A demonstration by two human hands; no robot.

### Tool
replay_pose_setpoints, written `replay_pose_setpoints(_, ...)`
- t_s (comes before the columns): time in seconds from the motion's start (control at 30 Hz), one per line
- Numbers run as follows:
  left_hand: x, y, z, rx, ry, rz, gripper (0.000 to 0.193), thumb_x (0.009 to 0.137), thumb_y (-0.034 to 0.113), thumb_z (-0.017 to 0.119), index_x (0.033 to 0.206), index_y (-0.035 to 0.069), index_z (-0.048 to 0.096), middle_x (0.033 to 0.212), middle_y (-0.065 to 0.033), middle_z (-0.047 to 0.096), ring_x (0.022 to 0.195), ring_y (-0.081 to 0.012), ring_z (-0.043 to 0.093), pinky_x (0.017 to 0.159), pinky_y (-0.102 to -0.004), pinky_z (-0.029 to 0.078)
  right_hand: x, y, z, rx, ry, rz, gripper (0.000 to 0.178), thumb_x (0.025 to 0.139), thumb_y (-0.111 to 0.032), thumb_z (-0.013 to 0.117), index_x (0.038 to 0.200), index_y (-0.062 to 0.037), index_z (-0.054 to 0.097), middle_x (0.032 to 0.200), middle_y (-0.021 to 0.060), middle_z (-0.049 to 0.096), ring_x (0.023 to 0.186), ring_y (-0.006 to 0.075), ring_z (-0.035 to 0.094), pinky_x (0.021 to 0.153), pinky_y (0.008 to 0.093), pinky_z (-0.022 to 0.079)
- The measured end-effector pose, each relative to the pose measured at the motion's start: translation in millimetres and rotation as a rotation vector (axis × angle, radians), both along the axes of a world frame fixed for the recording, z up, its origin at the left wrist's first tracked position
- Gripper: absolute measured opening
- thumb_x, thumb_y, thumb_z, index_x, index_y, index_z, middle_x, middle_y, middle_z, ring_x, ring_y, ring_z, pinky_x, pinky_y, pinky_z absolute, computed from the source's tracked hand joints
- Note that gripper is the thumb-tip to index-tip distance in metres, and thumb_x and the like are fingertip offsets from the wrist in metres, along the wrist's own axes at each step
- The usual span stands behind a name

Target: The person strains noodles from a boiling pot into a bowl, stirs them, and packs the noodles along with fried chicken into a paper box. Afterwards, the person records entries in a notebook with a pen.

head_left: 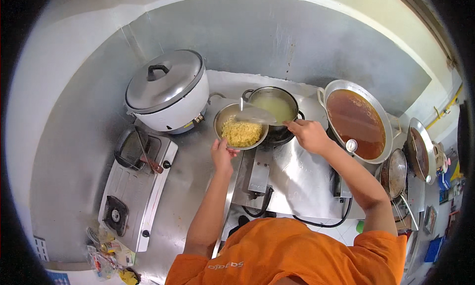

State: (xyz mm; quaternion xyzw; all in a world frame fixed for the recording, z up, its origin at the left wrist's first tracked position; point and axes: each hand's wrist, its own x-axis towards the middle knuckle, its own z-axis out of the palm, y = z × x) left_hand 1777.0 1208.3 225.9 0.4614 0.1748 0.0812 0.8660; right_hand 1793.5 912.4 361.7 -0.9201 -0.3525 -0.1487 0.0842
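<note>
My left hand [223, 154] grips the near rim of a round metal bowl [219, 118]. Inside the bowl lies a heap of yellow, crumbly-looking food [242, 134], perhaps noodles. My right hand [311, 135] is closed round the handle of what looks like a grey mesh strainer [257, 116]. The strainer is tilted over the bowl's far side and hides part of the food. Just behind it stands a dark-handled metal pot [297, 99] with cloudy, pale yellow-green liquid [273, 106], on a burner.
A large lidded rice cooker [166, 89] stands at the left, behind a two-burner gas stove [133, 186] with a pan [129, 146]. Right of my hand sits a wide wok [326, 99] of red-brown liquid with a dial thermometer [351, 145]. More pans [396, 173] stand farther right.
</note>
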Motion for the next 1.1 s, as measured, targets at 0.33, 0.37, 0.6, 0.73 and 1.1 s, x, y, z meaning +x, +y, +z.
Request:
replay_pose_setpoints(0.33,-56,-13,16,0.023,0.022,-0.095,0.024,0.101,0.023,0.058,0.116,0.004,0.056,0.08,-0.007,0.065,0.057,-0.0165,0.062,0.047,-0.0257,0.044,69,-32,-69,-0.161,0.142,-0.537,0.027,0.093,-0.023,0.06,0.115,-0.0085,0.069,0.094,0.0182,0.071,0.083,0.0417,0.068,0.074,0.0532,0.055)
replay_pose_setpoints(0.37,-70,-18,25,0.043,0.025,-0.11,0.025,0.102,0.023,0.057,0.119,0.005,0.055,0.083,-0.007,0.066,0.06,-0.016,0.063,0.048,-0.0254,0.044,63,-32,-70,-0.143,0.14,-0.557,0.027,0.093,-0.023,0.06,0.115,-0.0085,0.069,0.094,0.0182,0.071,0.083,0.0417,0.068,0.074,0.0532,0.055)
replay_pose_setpoints(0.6,-195,-117,86,0.006,0.0,-0.327,0.022,0.099,0.016,0.06,0.117,0.005,0.055,0.097,-0.0081,0.066,0.069,-0.017,0.062,0.051,-0.0293,0.043,-144,-112,20,0.762,-0.022,-0.444,0.033,0.095,-0.02,0.062,0.119,0.002,0.066,0.102,0.0229,0.07,0.097,0.0377,0.069,0.089,0.0455,0.052)
replay_pose_setpoints(0.73,-263,-199,95,-0.047,-0.022,-0.553,0.02,0.098,0.015,0.059,0.116,0.006,0.056,0.1,-0.007,0.067,0.076,-0.0167,0.063,0.054,-0.0294,0.044,-332,-224,95,0.816,-0.067,-0.546,0.032,0.094,-0.02,0.064,0.117,0.0011,0.065,0.095,0.018,0.072,0.086,0.0287,0.071,0.08,0.0396,0.055)
replay_pose_setpoints(1.1,-412,-282,188,-0.025,0.16,-0.888,0.034,0.099,0.014,0.062,0.13,0.002,0.057,0.11,-0.0099,0.068,0.088,-0.0145,0.065,0.07,-0.0293,0.051,-609,-379,200,0.851,-0.279,-0.996,0.031,0.088,-0.016,0.069,0.114,0.0019,0.066,0.089,0.0142,0.072,0.081,0.0224,0.07,0.077,0.0351,0.055)
